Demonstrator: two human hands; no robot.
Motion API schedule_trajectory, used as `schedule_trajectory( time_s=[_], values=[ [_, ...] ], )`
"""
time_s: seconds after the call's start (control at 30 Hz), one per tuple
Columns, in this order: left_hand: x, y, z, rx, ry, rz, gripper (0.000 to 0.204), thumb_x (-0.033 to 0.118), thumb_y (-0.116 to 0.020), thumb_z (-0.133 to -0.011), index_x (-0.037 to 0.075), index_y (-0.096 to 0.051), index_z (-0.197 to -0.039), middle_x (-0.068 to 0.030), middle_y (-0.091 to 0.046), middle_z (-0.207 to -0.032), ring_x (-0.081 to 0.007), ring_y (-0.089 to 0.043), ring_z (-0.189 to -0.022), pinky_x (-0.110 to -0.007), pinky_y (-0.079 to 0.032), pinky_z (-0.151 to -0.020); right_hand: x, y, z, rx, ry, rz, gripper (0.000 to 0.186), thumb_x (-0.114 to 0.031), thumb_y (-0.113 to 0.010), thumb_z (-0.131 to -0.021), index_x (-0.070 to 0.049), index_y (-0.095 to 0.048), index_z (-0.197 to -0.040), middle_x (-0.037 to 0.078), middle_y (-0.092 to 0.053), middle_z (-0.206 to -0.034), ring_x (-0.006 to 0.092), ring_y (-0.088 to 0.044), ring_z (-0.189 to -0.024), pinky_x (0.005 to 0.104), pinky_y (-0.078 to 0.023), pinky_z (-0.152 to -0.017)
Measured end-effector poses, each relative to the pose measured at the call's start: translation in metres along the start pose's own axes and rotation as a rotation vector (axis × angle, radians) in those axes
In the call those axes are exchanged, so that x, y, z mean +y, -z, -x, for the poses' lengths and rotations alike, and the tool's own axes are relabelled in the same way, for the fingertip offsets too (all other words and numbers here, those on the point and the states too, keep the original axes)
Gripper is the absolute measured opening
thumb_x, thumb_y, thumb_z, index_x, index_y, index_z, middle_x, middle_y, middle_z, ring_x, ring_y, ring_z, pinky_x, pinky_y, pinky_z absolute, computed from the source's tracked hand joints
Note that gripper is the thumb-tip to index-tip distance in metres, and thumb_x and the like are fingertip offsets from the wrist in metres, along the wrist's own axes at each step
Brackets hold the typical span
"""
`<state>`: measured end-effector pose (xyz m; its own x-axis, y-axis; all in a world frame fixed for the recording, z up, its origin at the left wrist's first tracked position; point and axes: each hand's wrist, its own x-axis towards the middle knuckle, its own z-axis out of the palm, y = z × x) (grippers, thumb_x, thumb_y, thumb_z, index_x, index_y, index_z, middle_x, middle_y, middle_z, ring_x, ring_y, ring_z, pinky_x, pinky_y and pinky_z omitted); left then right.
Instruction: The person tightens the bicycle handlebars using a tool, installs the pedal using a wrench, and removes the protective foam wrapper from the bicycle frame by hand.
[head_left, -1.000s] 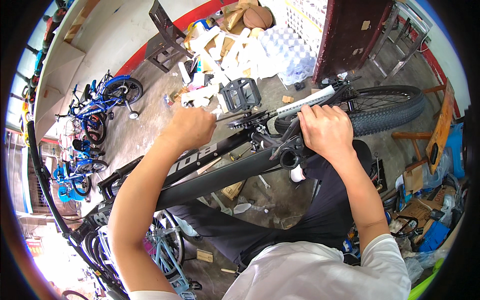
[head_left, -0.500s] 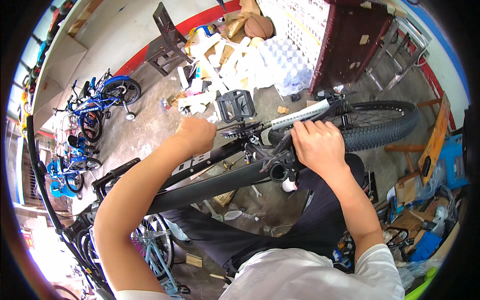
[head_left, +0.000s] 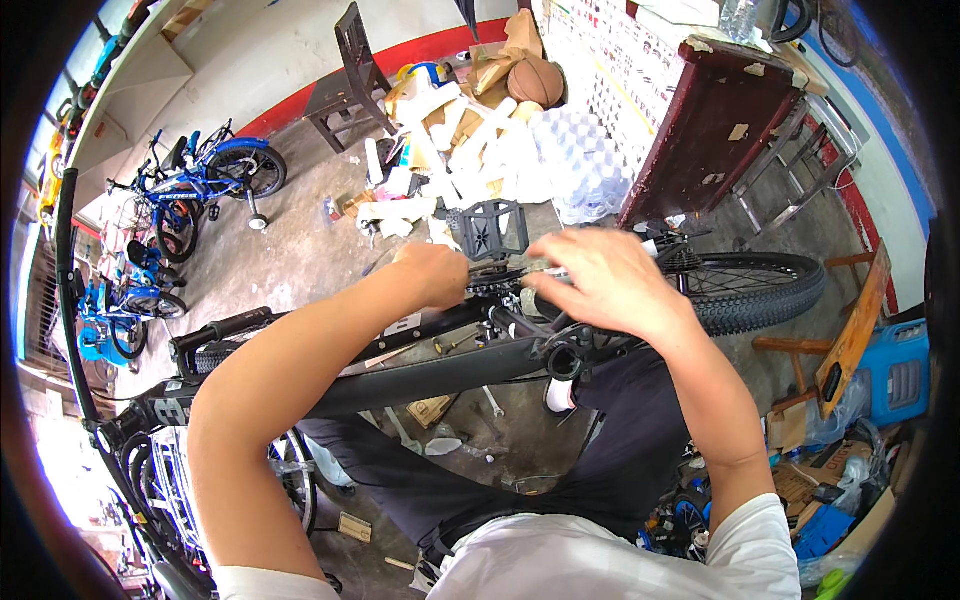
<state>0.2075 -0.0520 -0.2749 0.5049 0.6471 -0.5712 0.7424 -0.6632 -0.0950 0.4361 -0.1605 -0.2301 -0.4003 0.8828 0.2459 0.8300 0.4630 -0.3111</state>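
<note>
A black bicycle frame (head_left: 430, 380) lies across in front of me, its rear wheel (head_left: 775, 312) to the right and an open round tube end (head_left: 566, 358) facing me. My left hand (head_left: 432, 275) is closed in a fist just left of the chainring (head_left: 490, 284); whatever it grips is hidden by the fingers. Beyond the chainring stands a black platform pedal (head_left: 493, 230). Over the frame right of the chainring hovers my right hand (head_left: 600, 280), fingers spread, thumb apart, nothing visible in it. Beneath it, a white-marked frame tube is partly covered.
Wrenches (head_left: 493, 402) and small parts lie on the floor under the frame. Packing scraps (head_left: 460, 150) and a basketball (head_left: 536, 82) are piled beyond. Small blue bicycles (head_left: 205, 190) stand left. A dark red cabinet (head_left: 715, 130), wooden stool (head_left: 855, 335) and blue plastic stool (head_left: 895, 375) are right.
My right hand has come off the white-marked tube and moved left toward the chainring, its fingers opening. The left fist has shifted slightly right, closer to the chainring. The view has shifted a little.
</note>
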Motion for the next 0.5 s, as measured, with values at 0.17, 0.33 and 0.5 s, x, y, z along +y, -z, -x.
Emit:
schedule_trajectory(
  time_s=[0.17,0.33,0.5],
  values=[
    [0.017,0.018,-0.012,-0.015,0.005,-0.024,0.037,0.038,-0.060,-0.096,0.006,-0.078,-0.100,-0.0155,-0.077,-0.102,-0.0340,-0.074,-0.096,-0.046,-0.058,-0.082,-0.015,-0.016,0.033,-0.102,-0.081,-1.146,0.027,-0.028,-0.065,-0.099,-0.002,-0.070,-0.108,0.011,-0.072,-0.100,0.0238,-0.069,-0.092,0.0353,-0.052,-0.086],
    [0.018,0.019,-0.013,0.050,0.030,-0.048,0.037,0.038,-0.061,-0.096,0.006,-0.078,-0.096,-0.0170,-0.077,-0.100,-0.0341,-0.074,-0.095,-0.046,-0.058,-0.081,-0.034,-0.049,0.051,0.365,-0.150,-0.946,0.010,-0.010,-0.071,-0.093,0.000,-0.068,-0.095,0.011,-0.072,-0.091,0.0224,-0.070,-0.081,0.0317,-0.053,-0.076],
    [0.021,0.016,-0.008,0.032,0.039,-0.006,0.032,0.030,-0.059,-0.094,0.005,-0.079,-0.098,-0.0175,-0.076,-0.101,-0.0339,-0.074,-0.096,-0.044,-0.058,-0.081,-0.040,-0.068,0.059,0.499,-0.127,-1.006,0.010,-0.008,-0.070,-0.090,-0.001,-0.066,-0.094,0.011,-0.071,-0.091,0.0250,-0.070,-0.083,0.0343,-0.054,-0.078]
  ],
)
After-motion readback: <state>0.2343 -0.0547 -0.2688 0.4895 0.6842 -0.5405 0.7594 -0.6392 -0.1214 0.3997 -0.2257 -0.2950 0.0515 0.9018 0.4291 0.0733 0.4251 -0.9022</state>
